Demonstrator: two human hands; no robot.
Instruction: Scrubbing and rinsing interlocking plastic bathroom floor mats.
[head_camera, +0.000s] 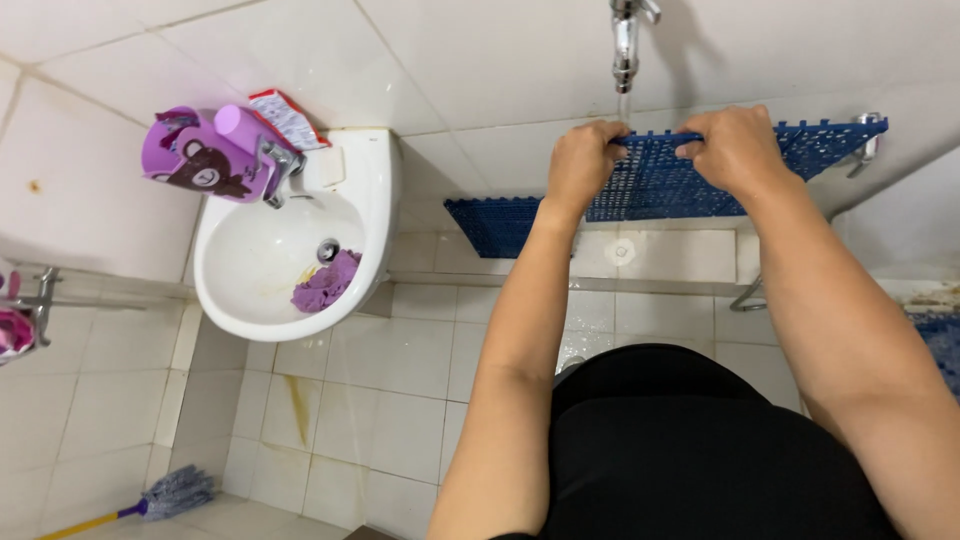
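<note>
A blue perforated plastic mat (660, 180) is held up against the white tiled wall, under a metal tap (626, 42) from which a thin stream of water runs. My left hand (583, 160) grips the mat's top edge just left of the stream. My right hand (735, 146) grips the same edge a little to the right. The mat's lower left corner (490, 222) hangs near the floor ledge.
A white wash basin (262, 290) at the left holds a purple cloth (326, 283). A purple cup holder with a bear picture (205, 155) stands on its rim. A mop (160, 497) lies on the tiled floor at bottom left. Another blue mat piece (942, 345) shows at the right edge.
</note>
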